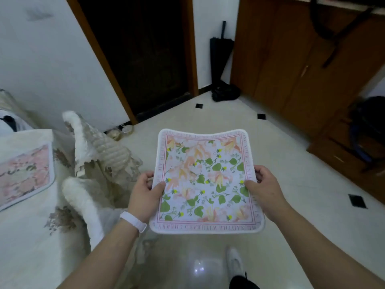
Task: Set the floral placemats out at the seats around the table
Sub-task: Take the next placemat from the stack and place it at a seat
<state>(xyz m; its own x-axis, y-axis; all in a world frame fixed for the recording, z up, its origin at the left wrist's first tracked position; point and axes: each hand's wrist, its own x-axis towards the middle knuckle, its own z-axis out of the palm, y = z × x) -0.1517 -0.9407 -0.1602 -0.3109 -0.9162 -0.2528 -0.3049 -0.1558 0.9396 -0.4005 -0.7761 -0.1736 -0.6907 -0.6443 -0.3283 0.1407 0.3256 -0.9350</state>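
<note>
I hold a floral placemat [205, 180] flat in the air over the floor; it is white-edged with a pink border, peach flowers and green leaves. My left hand [144, 193] grips its left edge, thumb on top. My right hand [264, 189] grips its right edge the same way. A second placemat [25, 174], pink and floral, lies on the table [27, 236] at the far left, near the table's edge. The table has a cream flowered cloth.
A chair [100, 155] draped in cream lace and white fur trim stands between the table and me. Tiled floor [291, 174] spreads ahead. A dark doorway, a black umbrella [218, 57] in the corner and wooden cabinets [291, 59] lie beyond. My white shoe [234, 262] shows below.
</note>
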